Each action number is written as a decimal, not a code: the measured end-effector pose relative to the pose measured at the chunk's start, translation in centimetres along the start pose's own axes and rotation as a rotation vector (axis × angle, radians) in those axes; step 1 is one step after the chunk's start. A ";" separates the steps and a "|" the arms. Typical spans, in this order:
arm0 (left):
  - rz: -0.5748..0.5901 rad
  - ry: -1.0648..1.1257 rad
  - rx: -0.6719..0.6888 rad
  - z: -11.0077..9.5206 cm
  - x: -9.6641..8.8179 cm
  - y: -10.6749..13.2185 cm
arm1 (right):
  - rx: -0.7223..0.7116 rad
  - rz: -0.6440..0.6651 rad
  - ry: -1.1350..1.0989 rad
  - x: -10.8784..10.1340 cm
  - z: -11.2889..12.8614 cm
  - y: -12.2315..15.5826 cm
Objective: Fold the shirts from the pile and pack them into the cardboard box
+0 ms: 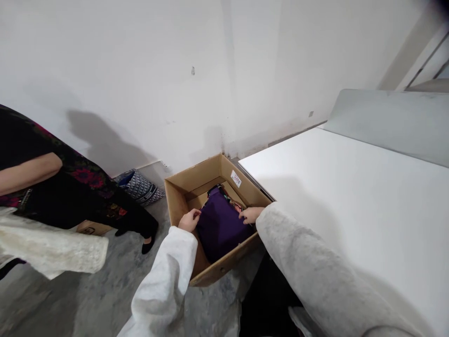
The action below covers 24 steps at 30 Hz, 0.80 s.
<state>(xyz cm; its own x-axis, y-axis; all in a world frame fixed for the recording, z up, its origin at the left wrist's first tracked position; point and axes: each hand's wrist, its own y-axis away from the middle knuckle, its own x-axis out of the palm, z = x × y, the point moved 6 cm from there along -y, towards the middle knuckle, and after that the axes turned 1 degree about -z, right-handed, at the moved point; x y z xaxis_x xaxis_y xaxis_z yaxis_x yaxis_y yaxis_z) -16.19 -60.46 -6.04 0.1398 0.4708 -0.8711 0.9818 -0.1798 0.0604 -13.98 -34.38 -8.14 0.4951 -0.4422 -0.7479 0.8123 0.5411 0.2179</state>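
- The left grip [189, 220] has its fingertips drawn together at the left edge of the purple cloth [222, 229], seemingly pinching it.
- The right grip [251, 215] has curled fingers at the opposite edge; from here I can't tell whether they are closed on it.
- The cloth lies between the two, inside the cardboard box [203, 174], neither grip clearly nearer.
- Its longer side seems to run away from the person, across the line joining both grips.
- Patterned fabric [235, 203] shows along its right edge.
- The white surface [365, 178] is right beside the box.
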 end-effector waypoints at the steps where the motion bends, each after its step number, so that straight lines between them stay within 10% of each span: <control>1: 0.007 -0.001 0.007 -0.2 -0.1 -0.1 | -0.011 -0.030 0.014 -0.7 0.2 0.6; 11: 0.271 -0.116 0.339 -9.7 0.1 0.3 | -0.094 -0.455 0.084 -7.9 0.1 10.2; 18: 0.469 -0.314 0.865 -25.5 2.5 2.5 | 0.060 -0.744 0.088 -9.0 -4.0 19.6; 24: 0.476 -0.304 1.188 -39.0 9.4 4.8 | 0.576 -0.929 0.200 -8.5 -10.5 31.7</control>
<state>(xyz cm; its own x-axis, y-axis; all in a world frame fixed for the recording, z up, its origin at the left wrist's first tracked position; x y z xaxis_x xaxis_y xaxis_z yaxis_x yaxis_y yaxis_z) -5.13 -23.20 5.07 0.2508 -0.0328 -0.9675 0.1123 -0.9917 0.0627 4.31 -5.91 -1.44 -0.3972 -0.3517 -0.8477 0.8889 -0.3772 -0.2600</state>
